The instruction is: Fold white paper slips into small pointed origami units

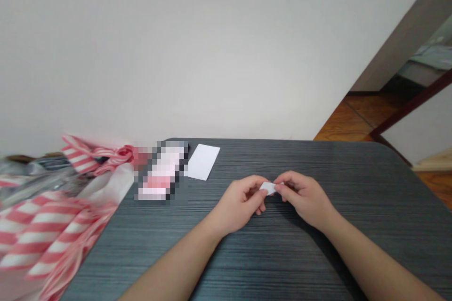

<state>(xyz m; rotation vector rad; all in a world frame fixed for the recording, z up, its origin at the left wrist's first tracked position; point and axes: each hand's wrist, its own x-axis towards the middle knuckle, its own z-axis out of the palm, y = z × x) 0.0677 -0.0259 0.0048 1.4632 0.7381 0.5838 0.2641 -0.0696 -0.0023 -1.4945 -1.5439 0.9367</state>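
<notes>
Between my two hands is a small piece of white paper (268,188), held a little above the dark table. My left hand (242,202) pinches its left side between thumb and fingers. On the other side, my right hand (305,197) grips the right edge with thumb and forefinger, and its fingertips cover part of the paper. Whether the paper is folded I cannot tell. A larger white sheet (204,162) lies flat toward the back left, apart from both hands.
The dark wood-grain table (226,263) has its far edge by a pale wall (226,47). A blurred-out, pixelated flat object (160,169) lies at its left edge. Red-and-white striped bags (45,225) are heaped left of the table. Wooden floor (339,115) shows at the right.
</notes>
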